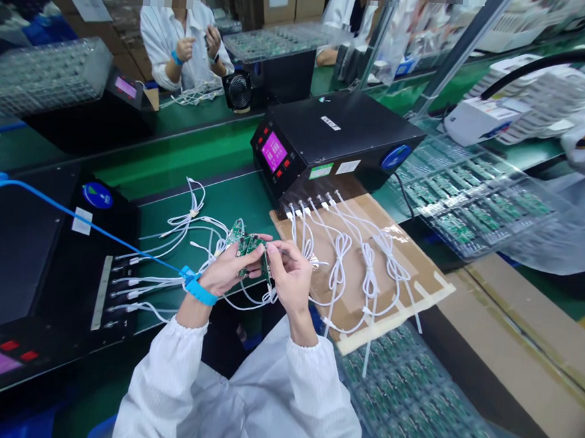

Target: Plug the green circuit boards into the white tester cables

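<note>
Green circuit boards (245,244) are held up in front of me, over the front of the bench. My left hand (229,268) grips them from the left, thumb across the front. On the right, my right hand (290,272) pinches at the boards' edge; what its fingertips hold is too small to make out. A blue wrist strap (200,290) with a coiled cord circles my left wrist. White cables (191,228) lie on the green bench behind and left of my hands. More bundled white cables (340,249) rest on a brown cardboard sheet (410,254) to the right.
A black tester (338,132) with a pink screen stands ahead; another black tester (20,240) is at left. Trays of boards lie at lower right (420,395) and far right (489,199). A co-worker (185,38) sits across the bench. A metal post (459,50) rises at right.
</note>
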`<action>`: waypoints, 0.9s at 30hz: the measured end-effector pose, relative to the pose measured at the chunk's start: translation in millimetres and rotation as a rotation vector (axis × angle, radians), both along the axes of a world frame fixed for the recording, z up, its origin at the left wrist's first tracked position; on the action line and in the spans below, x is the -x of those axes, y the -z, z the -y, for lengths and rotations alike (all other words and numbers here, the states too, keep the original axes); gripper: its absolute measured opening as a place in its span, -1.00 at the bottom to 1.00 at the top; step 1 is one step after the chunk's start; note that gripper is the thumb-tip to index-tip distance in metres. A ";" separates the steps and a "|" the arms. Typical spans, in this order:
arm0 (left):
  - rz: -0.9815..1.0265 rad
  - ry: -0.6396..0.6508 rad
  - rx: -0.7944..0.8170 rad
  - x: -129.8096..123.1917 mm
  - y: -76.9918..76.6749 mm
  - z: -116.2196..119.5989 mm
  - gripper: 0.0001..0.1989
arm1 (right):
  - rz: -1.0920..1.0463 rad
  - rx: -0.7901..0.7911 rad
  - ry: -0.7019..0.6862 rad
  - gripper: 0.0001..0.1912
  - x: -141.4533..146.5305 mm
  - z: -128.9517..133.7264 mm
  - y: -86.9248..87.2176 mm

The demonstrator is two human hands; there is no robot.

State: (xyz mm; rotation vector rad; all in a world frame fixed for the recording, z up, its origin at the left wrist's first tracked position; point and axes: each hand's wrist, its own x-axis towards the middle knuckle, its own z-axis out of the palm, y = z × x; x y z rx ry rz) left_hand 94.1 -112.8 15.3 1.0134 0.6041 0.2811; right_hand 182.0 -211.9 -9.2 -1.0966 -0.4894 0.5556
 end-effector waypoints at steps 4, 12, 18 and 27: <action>-0.038 -0.048 -0.034 0.1 1.1 -1.4 -0.39 | -0.038 0.029 -0.007 -0.69 0.1 -2.9 5.8; 0.007 -0.523 -0.139 15.7 -9.7 -8.8 -0.46 | -0.118 0.141 -0.017 -0.56 4.7 -22.6 19.7; -0.003 -0.523 -0.012 41.4 -9.4 -11.0 -0.66 | -0.178 0.240 -0.146 -0.45 4.3 -46.8 25.5; -0.114 -0.415 -0.021 45.3 -20.7 18.2 -0.59 | 0.475 0.367 -0.041 -0.71 8.5 49.1 15.3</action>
